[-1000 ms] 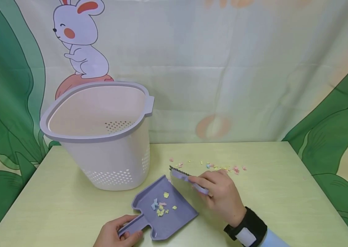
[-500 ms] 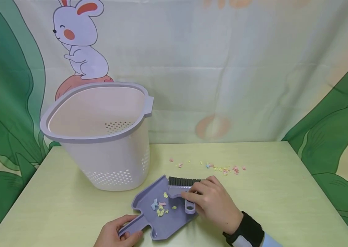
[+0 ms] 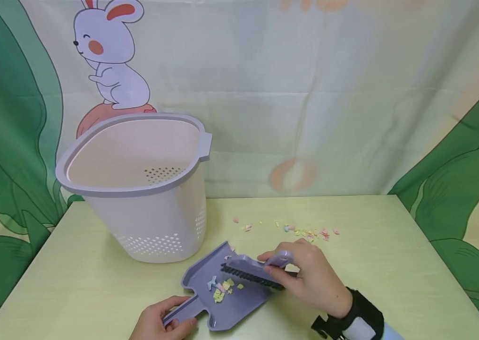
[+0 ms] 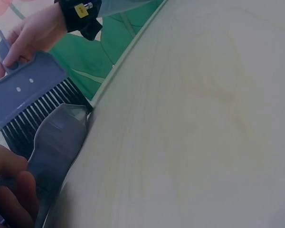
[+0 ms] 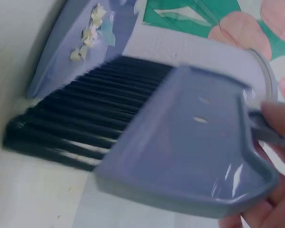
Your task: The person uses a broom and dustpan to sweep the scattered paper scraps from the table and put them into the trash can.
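My left hand [image 3: 163, 319] grips the handle of a purple dustpan [image 3: 239, 309] lying on the table, its wide lip facing up and right. Small yellow, blue and pink paper scraps [image 3: 219, 295] lie in the pan. In my right hand [image 3: 312, 274] is a small purple hand brush [image 3: 247, 265], held by its handle. Its dark bristles [image 5: 99, 104] point down over the pan's open edge. From the left wrist, the brush [image 4: 28, 92] stands just behind the pan's side wall [image 4: 61, 128]. More paper scraps [image 3: 307, 233] are scattered on the table beyond the brush.
A tall white basket [image 3: 158, 222] with a purple rim and small holes stands at the back left, close behind the dustpan. A printed curtain [image 3: 349, 94] with a rabbit hangs along the table's [image 3: 392, 264] back edge.
My right hand has brought the brush over the pan's edge and turned its bristles toward the handle. Scraps in the pan have shifted, and pink ones now show near its upper corner. The left hand stays put.
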Demonstrator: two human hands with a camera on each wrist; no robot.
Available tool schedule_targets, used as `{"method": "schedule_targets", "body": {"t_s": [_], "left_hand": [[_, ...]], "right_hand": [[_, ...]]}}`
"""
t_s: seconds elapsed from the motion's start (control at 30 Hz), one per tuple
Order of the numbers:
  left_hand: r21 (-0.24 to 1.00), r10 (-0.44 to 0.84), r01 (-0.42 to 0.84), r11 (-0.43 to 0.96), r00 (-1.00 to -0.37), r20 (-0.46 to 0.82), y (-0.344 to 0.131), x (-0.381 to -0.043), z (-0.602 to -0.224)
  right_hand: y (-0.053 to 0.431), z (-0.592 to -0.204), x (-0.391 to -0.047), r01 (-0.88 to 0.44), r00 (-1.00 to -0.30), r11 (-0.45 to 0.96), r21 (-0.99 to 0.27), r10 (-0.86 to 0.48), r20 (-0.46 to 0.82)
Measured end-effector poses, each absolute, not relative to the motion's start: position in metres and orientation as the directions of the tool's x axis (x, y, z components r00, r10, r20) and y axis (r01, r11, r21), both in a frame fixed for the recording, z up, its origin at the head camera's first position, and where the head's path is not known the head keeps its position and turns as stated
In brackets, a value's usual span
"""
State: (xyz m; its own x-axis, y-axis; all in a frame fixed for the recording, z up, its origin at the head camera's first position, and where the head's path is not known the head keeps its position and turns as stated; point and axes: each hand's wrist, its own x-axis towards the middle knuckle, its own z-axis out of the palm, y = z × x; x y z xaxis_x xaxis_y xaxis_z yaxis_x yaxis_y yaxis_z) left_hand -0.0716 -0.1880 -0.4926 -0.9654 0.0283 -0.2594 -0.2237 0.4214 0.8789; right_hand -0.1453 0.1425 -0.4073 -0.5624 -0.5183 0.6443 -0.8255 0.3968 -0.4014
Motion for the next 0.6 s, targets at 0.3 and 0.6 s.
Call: {"method": "schedule_targets", "body": {"t_s": [0.3,0.6], "left_hand": [[0.882,0.044,-0.226,0.413,-0.963,-0.267,-0.188,-0.072,-0.492],[0.881,0.046,-0.23,0.413,-0.961,-0.272,-0.188,-0.071,-0.49]], "right_hand": [[0.132,-0.44,-0.156,-0.793,-0.448,0.607,-0.05,-0.526,0.723],[0.125,-0.438,-0.143,-0.869,-0.432,0.49,-0.072,-0.678,0.595]]}}
